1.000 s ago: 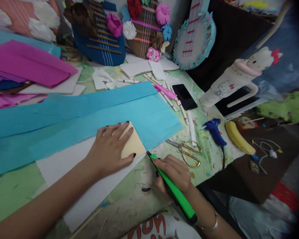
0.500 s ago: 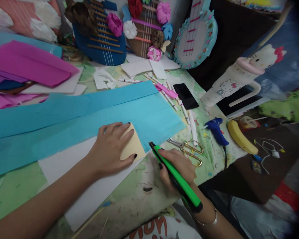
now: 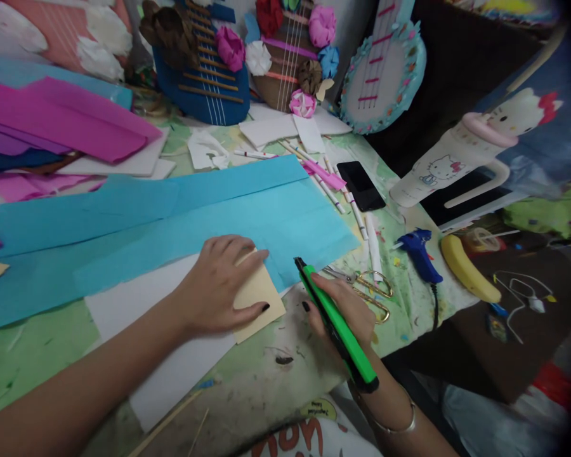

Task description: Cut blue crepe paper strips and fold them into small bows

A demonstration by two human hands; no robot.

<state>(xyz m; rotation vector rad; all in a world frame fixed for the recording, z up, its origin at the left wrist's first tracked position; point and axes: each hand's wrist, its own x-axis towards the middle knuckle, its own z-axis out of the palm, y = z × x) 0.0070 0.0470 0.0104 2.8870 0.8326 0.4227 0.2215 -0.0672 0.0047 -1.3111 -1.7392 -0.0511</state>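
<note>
Grn tbl (image 3: 261,374) (stained) w/ card (image 3: 257,292), craft instruments (image 3: 380,79) behind

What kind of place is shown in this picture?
Probably a craft workspace: the right hand holds a green cutter, a blue glue gun lies nearby, and a blue guitar-like piece is behind.

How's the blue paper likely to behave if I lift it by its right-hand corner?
The blue paper would probably flop rather than hold flat, since it looks thin and faintly creased. It may snag or tear near the left hand, which rests on the cream card partly overlapping it.
</note>
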